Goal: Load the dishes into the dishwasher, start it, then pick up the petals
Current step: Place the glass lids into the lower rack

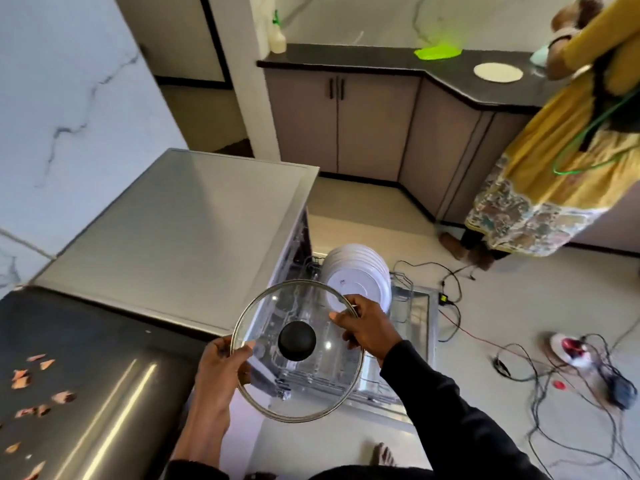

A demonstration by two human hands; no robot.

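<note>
Both hands, left hand (221, 362) and right hand (369, 327), pinch a glass lid (298, 351) by its rim above the open dishwasher (420, 327), white plates (356, 275) already racked, petals (38, 386) still scattered on the near-left tabletop (86, 327).

Hands forward — left hand (221, 362) low, right hand (367, 327) higher (dark sleeves (450, 410)) — fingers (242, 348) pinched on the lid (297, 341).
</note>
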